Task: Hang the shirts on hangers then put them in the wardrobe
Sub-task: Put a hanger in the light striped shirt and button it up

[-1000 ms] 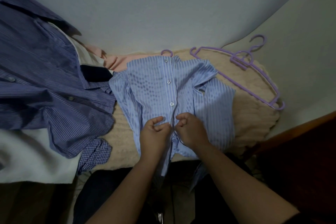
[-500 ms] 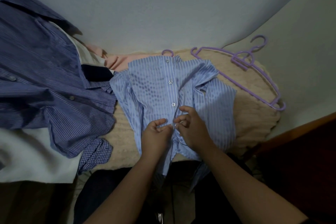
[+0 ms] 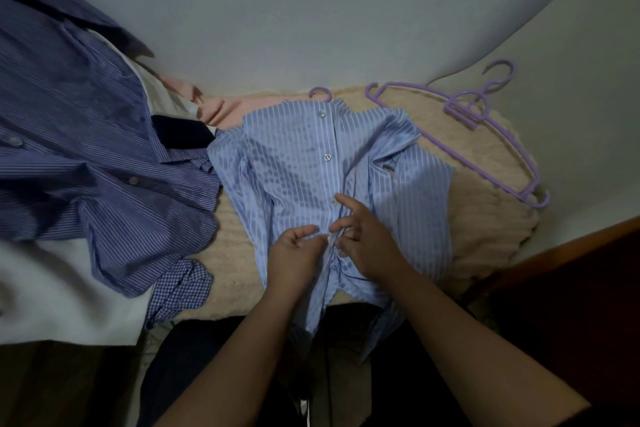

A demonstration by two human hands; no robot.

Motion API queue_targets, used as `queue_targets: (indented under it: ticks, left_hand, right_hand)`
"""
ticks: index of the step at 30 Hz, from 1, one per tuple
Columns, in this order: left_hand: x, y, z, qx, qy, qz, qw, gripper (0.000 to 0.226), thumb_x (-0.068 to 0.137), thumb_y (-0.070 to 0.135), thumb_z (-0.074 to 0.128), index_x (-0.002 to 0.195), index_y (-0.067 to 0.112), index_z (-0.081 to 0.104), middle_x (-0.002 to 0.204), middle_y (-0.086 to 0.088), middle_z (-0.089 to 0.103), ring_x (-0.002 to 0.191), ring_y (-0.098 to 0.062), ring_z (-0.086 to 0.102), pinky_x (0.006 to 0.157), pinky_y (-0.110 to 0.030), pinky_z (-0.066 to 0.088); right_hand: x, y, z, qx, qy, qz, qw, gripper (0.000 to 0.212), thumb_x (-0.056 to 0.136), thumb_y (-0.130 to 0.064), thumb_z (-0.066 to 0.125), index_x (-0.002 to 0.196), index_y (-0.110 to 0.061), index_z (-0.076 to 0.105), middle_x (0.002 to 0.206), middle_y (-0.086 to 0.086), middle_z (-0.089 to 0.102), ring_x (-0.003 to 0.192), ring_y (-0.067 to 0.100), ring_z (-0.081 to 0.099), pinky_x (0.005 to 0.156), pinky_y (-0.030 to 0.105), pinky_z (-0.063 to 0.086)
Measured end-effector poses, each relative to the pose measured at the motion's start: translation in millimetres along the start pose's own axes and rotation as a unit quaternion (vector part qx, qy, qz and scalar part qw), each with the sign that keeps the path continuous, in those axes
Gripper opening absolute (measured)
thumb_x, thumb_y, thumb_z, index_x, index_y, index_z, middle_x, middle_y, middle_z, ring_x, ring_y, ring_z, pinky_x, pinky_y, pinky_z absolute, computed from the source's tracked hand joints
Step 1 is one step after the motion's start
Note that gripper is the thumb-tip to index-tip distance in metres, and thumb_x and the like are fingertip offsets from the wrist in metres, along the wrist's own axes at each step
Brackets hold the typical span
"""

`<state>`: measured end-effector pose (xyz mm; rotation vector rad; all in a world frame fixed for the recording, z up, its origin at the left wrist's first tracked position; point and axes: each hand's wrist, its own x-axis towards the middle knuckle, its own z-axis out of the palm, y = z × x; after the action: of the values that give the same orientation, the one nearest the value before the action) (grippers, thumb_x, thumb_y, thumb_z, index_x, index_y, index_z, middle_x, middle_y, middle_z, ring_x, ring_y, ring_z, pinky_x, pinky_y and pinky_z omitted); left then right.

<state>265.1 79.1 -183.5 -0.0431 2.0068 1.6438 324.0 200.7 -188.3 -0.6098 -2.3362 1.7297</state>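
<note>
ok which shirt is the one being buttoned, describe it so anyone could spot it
Start at the beige fuzzy blanket spread below the wall. The shirt lying at its middle is the one: the light blue shirt with broad pale stripes, a purple hanger hook poking out at its collar, and the left hand and right hand pinching its placket. The dark blue pinstriped shirt beside it is darker, with finer stripes.

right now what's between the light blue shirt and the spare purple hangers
Head view: only bare cream blanket separates the light blue shirt from the spare purple hangers.
</note>
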Motion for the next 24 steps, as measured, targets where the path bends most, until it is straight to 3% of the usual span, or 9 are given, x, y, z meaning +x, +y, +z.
queue_targets:
  ticks: [4,7,10,14,17,20,24]
  left_hand:
    - [5.7,-6.4,-0.8,-0.035,-0.008,-0.034,0.999,0.01,0.087,0.017,0.067,0.096,0.018,0.063,0.085,-0.005,0.07,0.07,-0.011,0.062,0.065,-0.023,0.047]
    - [8.7,-11.1,-1.8,-0.038,-0.023,-0.044,0.998,0.016,0.084,0.014,0.072,0.094,0.02,0.061,0.092,-0.009,0.071,0.076,-0.017,0.064,0.069,-0.028,0.049]
    - [10.2,-14.2,-0.4,-0.065,-0.051,-0.051,0.995,0.027,0.081,0.005,0.074,0.099,0.016,0.057,0.092,-0.008,0.072,0.085,-0.021,0.068,0.075,-0.028,0.052]
    - [12.6,-14.9,3.1,-0.073,-0.046,-0.047,0.995,0.035,0.076,-0.004,0.075,0.101,0.009,0.056,0.083,-0.007,0.07,0.081,-0.022,0.067,0.083,-0.037,0.053]
    - [11.8,-12.2,3.5,-0.085,-0.053,-0.045,0.994,0.037,0.077,-0.006,0.074,0.104,0.009,0.053,0.084,-0.011,0.065,0.075,-0.019,0.063,0.074,-0.028,0.054]
    - [11.4,-10.4,3.3,-0.093,-0.065,-0.039,0.993,0.04,0.079,-0.008,0.072,0.111,0.004,0.051,0.085,-0.015,0.057,0.074,-0.017,0.058,0.062,-0.017,0.051]
    - [12.1,-10.1,2.3,-0.076,-0.076,-0.033,0.994,0.038,0.078,-0.008,0.072,0.107,0.003,0.051,0.089,-0.019,0.057,0.075,-0.018,0.06,0.067,-0.018,0.053]
  right_hand:
    - [2.6,5.8,4.4,0.086,0.018,0.051,0.995,0.064,0.083,0.018,0.048,0.127,-0.027,0.043,0.086,0.002,0.059,0.068,0.021,0.055,0.065,0.031,0.052]
    - [2.7,4.9,5.4,0.129,0.032,0.077,0.988,0.058,0.082,0.021,0.048,0.126,-0.017,0.048,0.082,0.004,0.057,0.063,0.012,0.059,0.06,0.022,0.054]
    - [-0.3,2.7,8.0,0.154,0.043,0.08,0.984,0.052,0.083,0.022,0.048,0.117,-0.017,0.05,0.08,0.007,0.055,0.057,0.001,0.061,0.055,0.017,0.053]
    - [-1.8,6.5,8.3,0.131,0.055,0.087,0.986,0.046,0.085,0.018,0.048,0.118,-0.013,0.05,0.083,0.003,0.061,0.067,0.007,0.06,0.062,0.018,0.051]
    - [-1.9,8.4,7.7,0.119,0.071,0.091,0.986,0.035,0.088,0.007,0.053,0.114,-0.017,0.052,0.082,-0.001,0.066,0.075,0.012,0.062,0.071,0.027,0.05]
    - [-0.4,6.9,8.0,0.111,0.074,0.092,0.987,0.033,0.086,-0.003,0.065,0.112,-0.019,0.053,0.074,-0.007,0.066,0.074,0.008,0.063,0.073,0.027,0.052]
    - [1.4,7.0,8.6,0.092,0.081,0.097,0.988,0.032,0.085,0.0,0.065,0.104,-0.022,0.052,0.075,-0.007,0.067,0.075,0.007,0.064,0.072,0.022,0.052]
